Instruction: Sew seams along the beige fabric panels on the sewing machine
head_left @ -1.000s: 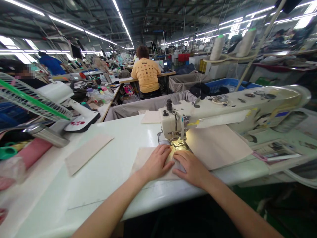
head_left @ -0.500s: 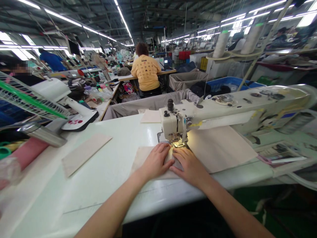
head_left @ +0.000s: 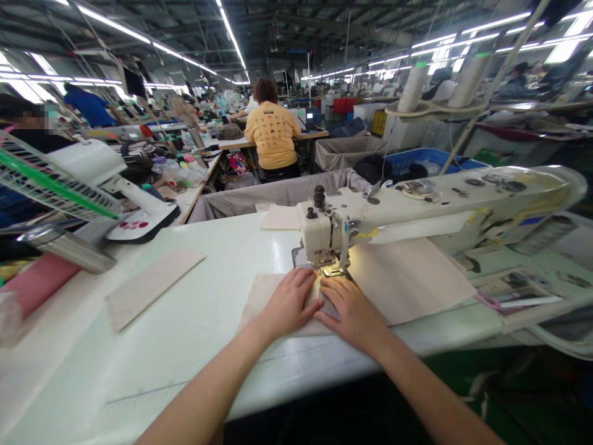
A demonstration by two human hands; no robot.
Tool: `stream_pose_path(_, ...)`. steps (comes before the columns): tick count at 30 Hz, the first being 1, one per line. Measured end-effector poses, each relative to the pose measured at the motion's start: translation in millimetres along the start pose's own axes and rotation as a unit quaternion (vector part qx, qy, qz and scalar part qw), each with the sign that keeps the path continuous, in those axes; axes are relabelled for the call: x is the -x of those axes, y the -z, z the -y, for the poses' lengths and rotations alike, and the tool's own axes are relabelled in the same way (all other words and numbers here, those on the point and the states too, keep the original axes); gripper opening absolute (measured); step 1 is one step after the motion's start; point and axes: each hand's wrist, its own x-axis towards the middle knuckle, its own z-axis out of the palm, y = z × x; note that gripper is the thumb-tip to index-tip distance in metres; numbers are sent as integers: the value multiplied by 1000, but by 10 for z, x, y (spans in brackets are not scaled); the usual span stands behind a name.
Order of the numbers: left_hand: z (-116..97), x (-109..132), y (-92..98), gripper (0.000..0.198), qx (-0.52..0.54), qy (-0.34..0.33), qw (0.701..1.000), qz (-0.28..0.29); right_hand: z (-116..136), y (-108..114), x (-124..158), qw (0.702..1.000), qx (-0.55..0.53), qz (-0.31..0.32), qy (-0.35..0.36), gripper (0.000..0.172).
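A white sewing machine [head_left: 384, 210] stands on the table, its lamp lighting the presser foot [head_left: 332, 272]. Just in front of the needle area, my left hand [head_left: 290, 303] lies flat on a pale cream fabric piece [head_left: 259, 295], fingers stretched forward. Beside it my right hand [head_left: 352, 312] also presses down flat, fingertips close to the presser foot. The two thumbs nearly meet over the cloth. A larger beige fabric panel [head_left: 412, 281] spreads under the machine arm to the right. What lies directly beneath my palms is hidden.
On the left of the pale tabletop [head_left: 208, 309] lies a loose fabric strip [head_left: 155, 287]. Past it are a steel flask [head_left: 69, 247] and a fan [head_left: 97, 179]. Thread cones [head_left: 412, 89] stand behind the machine. A person in a yellow shirt [head_left: 272, 136] sits ahead, facing away.
The camera view has shifted slightly. Both hands keep almost the same place by the presser foot, and any movement of the cloth is too small to make out.
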Motion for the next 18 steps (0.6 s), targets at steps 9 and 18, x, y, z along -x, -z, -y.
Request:
stream_pose_path(9,31,-31,11,50,-37,7,999,19,3,25,-48,1000,1,10,-1,32)
stream_pose_path(18,-436,403,78,32,-18,-90,993,67,146,143,514,1000,1,10,22,37)
